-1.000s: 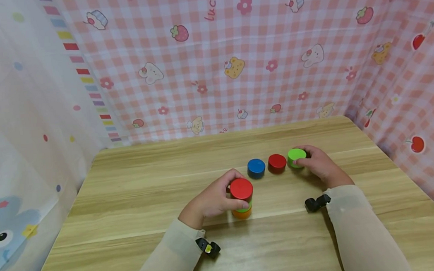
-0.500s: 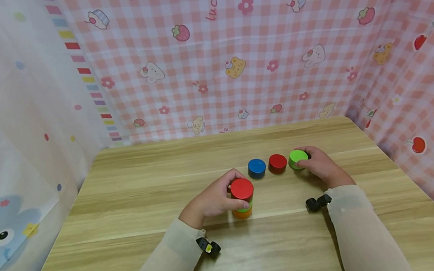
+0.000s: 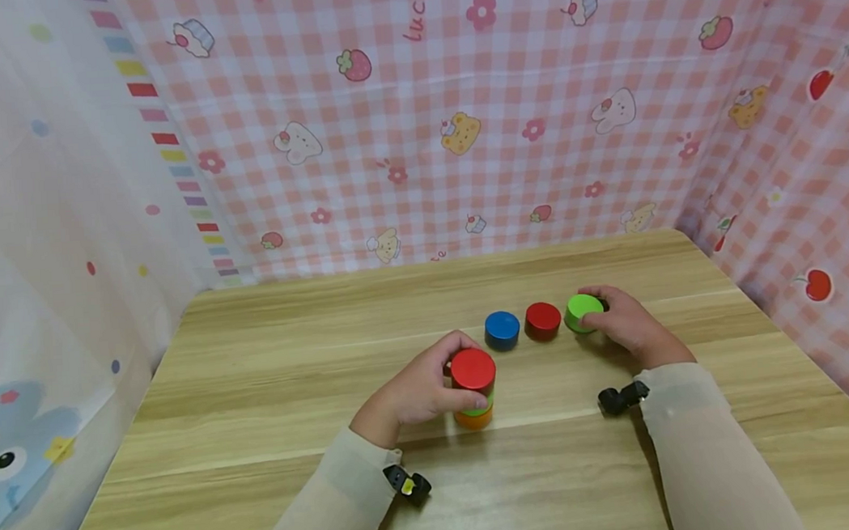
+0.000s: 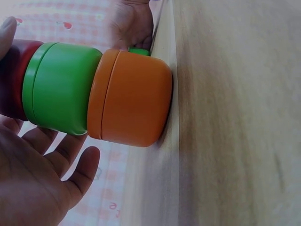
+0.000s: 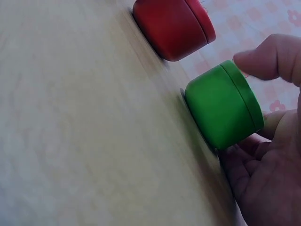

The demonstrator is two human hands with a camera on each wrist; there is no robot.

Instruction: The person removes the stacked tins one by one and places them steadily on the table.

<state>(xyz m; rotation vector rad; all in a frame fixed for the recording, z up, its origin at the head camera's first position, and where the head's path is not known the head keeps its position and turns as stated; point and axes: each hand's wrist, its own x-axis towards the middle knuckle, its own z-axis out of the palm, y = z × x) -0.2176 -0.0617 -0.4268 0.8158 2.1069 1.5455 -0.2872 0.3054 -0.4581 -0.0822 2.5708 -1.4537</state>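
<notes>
Three small round lidded tins stand stacked on the table: an orange tin (image 4: 134, 99) at the bottom, a green tin (image 4: 66, 87) in the middle and a red tin (image 3: 472, 369) on top. My left hand (image 3: 419, 388) holds the red tin from the left, thumb in front and index finger behind; in the left wrist view its other fingers spread beside the green tin. Farther back on the right, my right hand (image 3: 629, 329) grips another green tin (image 5: 223, 106) between thumb and fingers. That tin's base lies close on the tabletop.
Left of the right hand's tin stand a second red tin (image 3: 542, 321) and a blue tin (image 3: 501, 330), in a row with small gaps. The wooden table (image 3: 290, 338) meets a pink checked curtain (image 3: 417, 136) at the back. A white patterned curtain hangs at left.
The green tin in my right hand has shifted very slightly right, toward me. My left hand and the stack look still.
</notes>
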